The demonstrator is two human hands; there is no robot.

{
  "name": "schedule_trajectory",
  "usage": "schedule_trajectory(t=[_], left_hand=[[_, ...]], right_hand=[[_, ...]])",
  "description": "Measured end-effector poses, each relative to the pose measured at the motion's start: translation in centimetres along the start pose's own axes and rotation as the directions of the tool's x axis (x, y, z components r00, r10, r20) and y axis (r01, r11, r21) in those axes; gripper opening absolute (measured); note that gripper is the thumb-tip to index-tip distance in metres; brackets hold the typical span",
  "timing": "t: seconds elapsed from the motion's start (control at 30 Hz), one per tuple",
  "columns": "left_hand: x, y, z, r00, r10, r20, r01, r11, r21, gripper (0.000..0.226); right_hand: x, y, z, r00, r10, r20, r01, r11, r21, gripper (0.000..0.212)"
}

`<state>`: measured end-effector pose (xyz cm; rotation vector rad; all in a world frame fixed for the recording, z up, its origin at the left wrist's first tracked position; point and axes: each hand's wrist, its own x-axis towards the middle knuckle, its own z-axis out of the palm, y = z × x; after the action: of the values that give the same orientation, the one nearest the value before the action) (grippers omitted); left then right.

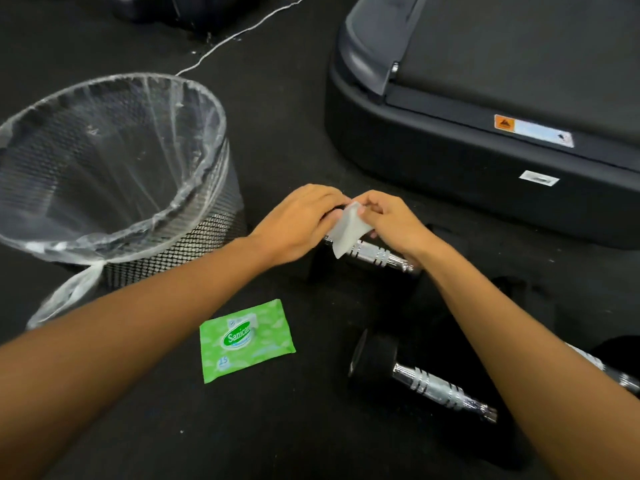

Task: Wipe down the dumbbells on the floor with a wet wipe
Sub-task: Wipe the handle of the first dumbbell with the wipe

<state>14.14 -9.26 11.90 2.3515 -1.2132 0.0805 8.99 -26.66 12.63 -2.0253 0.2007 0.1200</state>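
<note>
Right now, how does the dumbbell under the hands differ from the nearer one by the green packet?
The far dumbbell is partly hidden by the left hand, the right hand and the wet wipe they hold; the near dumbbell lies untouched. The near dumbbell shows a round black end; the far dumbbell's ends blur into the dark floor. Both have ribbed chrome handles, slanted alike.

The left hand curls its fingertips out of sight behind the wet wipe, so its hold cannot be told; under both hands a dumbbell shows only part of its handle; the forearm of the right hand covers one end of the nearer dumbbell; left of the left hand, the bin is cut by the picture's edge; beyond the right hand, the treadmill labels are too blurred to read.
</note>
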Motion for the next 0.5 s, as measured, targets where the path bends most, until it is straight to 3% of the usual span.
schedule_trajectory(t=[0.17, 0.27, 0.37, 0.5], left_hand=[[1.3, 0.7, 1.0, 0.976, -0.203, 0.074, 0.216, 0.927, -0.307, 0.051], [1.7, 0.2, 1.4, 0.953, -0.289, 0.088, 0.297, 0.837, -0.460, 0.038], [2.2, -0.3, 1.3, 0.952, -0.293, 0.084, 0.299, 0.843, -0.448, 0.021], [2.3, -0.7, 1.3, 0.945, -0.323, 0.053, 0.312, 0.836, -0.451, 0.015]], right_hand=[[-0.1, 0.6, -0.6, 0.998, -0.024, -0.054, 0.034, 0.980, 0.194, 0.016], [0.1, 1.1, -0.1, 0.996, 0.006, -0.089, 0.025, 0.937, 0.348, 0.023], [-0.3, 1.5, 0.5, 0.995, 0.018, -0.097, 0.028, 0.895, 0.446, 0.036], [-0.4, 2.0, 1.2, 0.971, 0.032, -0.238, 0.070, 0.910, 0.408, 0.037]])
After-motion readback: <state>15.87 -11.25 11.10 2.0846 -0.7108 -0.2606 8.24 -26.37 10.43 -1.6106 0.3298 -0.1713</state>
